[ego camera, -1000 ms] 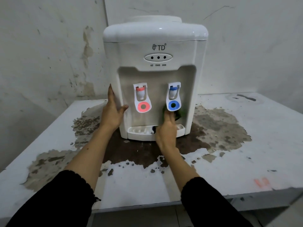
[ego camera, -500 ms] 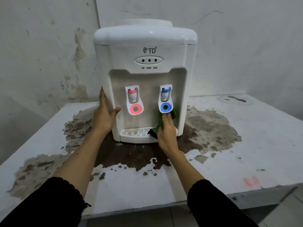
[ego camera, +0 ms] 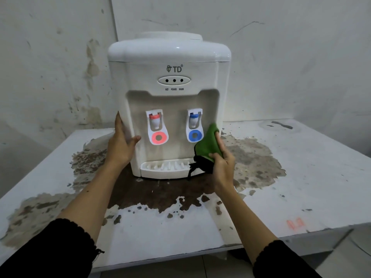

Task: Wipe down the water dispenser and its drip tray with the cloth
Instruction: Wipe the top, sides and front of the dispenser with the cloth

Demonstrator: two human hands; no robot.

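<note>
A bare, run-down utility room or pantry corner: stained, flaking plaster walls (ego camera: 60,67), a white table (ego camera: 301,177) with peeling paint, and a countertop water dispenser (ego camera: 170,57).

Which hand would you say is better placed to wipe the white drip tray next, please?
The right hand: it holds the green cloth just above the white drip tray, while the left hand steadies the white water dispenser.
</note>
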